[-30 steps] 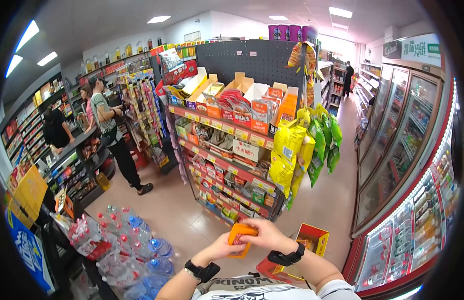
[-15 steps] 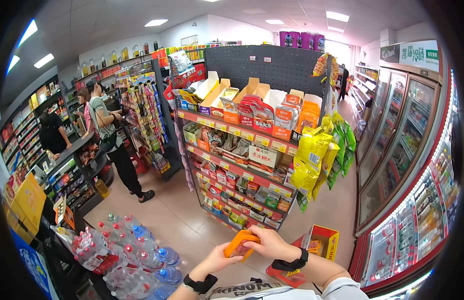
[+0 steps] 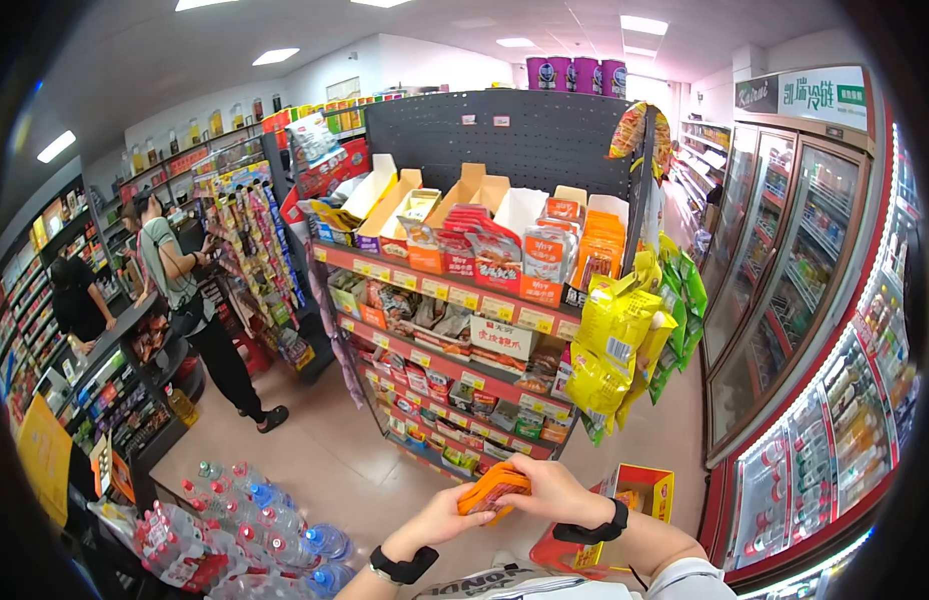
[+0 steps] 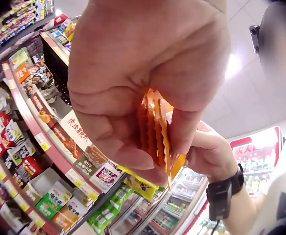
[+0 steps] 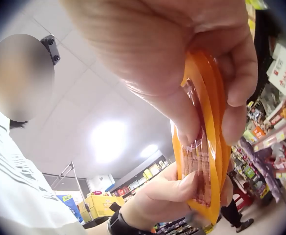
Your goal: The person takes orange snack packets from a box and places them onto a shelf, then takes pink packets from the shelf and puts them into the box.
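In front of my body, both hands grip a small stack of orange snack packets (image 3: 496,490). My left hand (image 3: 444,517) holds the left end, with the thumb on the near face. The right hand (image 3: 554,492) holds the other end. Seen edge-on in the left wrist view, several packets (image 4: 155,129) with serrated edges lie pressed together between thumb and fingers. The right wrist view shows the front packet (image 5: 198,169) with a clear window over reddish-brown strips, both thumbs pressing on it.
A shelf unit (image 3: 439,268) of boxed snacks stands ahead; similar orange packets (image 3: 598,250) fill its top right. Yellow chip bags (image 3: 606,350) hang at its end. A red-yellow box (image 3: 662,490) stands below right, bottles (image 3: 274,520) below left, fridges (image 3: 824,260) right. People (image 3: 179,270) stand left.
The head view has swung, so the shelf first shifted right, then partly back left. The packets have tilted and now show their window and stacked edges. Both hands keep hold of them.
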`<state>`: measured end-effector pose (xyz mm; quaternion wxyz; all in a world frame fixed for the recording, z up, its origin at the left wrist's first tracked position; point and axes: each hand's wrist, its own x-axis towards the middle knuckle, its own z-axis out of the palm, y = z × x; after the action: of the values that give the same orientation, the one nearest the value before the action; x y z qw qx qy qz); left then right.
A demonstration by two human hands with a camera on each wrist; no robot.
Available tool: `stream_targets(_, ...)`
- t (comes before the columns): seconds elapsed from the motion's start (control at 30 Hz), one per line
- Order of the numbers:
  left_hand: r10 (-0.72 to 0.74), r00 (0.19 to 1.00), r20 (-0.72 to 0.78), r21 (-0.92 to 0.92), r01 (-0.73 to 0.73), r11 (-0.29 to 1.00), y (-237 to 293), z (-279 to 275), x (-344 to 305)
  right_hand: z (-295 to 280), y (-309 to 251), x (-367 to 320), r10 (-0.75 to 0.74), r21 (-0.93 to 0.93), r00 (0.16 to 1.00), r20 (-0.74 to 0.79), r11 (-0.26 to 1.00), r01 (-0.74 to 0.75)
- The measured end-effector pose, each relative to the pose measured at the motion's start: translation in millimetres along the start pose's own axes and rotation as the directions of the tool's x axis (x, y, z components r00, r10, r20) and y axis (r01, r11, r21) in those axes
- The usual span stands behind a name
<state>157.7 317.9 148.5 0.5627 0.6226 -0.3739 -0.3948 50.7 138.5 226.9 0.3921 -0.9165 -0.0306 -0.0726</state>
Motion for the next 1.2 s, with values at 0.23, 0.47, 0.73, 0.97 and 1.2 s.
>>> stream_targets(0.23,0.213,0.976,0.051,0.030,-0.214,0.976,81.9,-13.7,94.0,-105.6,-6.1,7.0,-0.107,-0.180,0.905,-0.412,0.983,0.034)
stream_targets(0.47,0.633,0.774,-0.008,0.416,-0.573,0.706,134.9,-16.0,175.9,-204.0,-44.0,33.6,-0.435,-0.524,0.617,-0.655,0.850,0.043)
stream_targets(0.73,0.771,0.633,0.069,0.607,-0.640,0.471,173.4,6.3,231.9,-235.4,-48.5,112.5,-0.486,-0.850,0.722,-0.492,0.448,-0.278)
stream_targets(0.97,0.641,0.748,0.169,0.555,-0.610,0.565,178.0,-2.9,240.8,-232.7,-28.2,153.5,-0.171,-0.849,0.849,-0.501,0.289,-0.443)
stream_targets(1.2,0.655,0.723,0.220,0.636,-0.615,0.466,171.1,-19.6,248.3,-246.0,-23.7,165.6,0.098,-0.781,0.839,-0.535,0.320,-0.536)
